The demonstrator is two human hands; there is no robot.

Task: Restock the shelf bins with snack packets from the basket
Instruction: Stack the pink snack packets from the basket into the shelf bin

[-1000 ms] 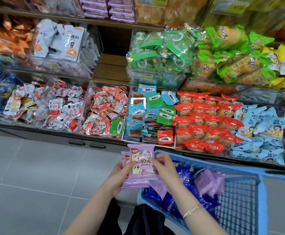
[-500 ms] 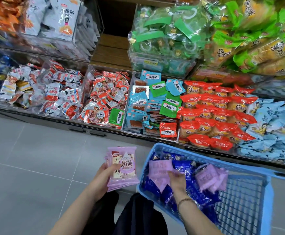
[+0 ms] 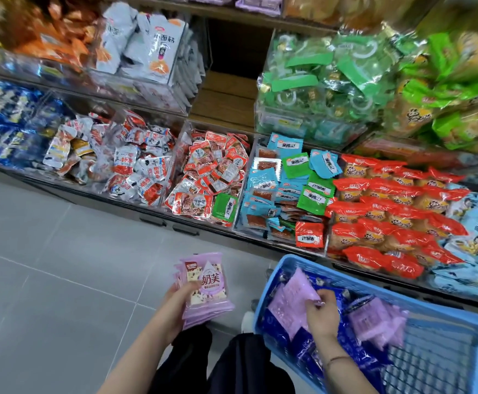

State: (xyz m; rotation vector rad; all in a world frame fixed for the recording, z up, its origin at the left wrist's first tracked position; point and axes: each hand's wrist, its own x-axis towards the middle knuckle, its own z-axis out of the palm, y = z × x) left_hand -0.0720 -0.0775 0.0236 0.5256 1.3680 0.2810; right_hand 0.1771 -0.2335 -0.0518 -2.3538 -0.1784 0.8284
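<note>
Below crowded shelf bins, the left hand grips a stack of purple packets, seemingly gathering a batch, while the right hand pinches another packet inside the basket, likely to add it.

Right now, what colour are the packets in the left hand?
Light purple packet stack, best seen in the head view.

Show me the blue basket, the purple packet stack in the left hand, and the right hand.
blue basket [image 3: 262,305]: head view, left rim.
purple packet stack [image 3: 208,282]: head view, front of the top packet.
right hand [image 3: 321,312]: head view, back of the hand.
</note>
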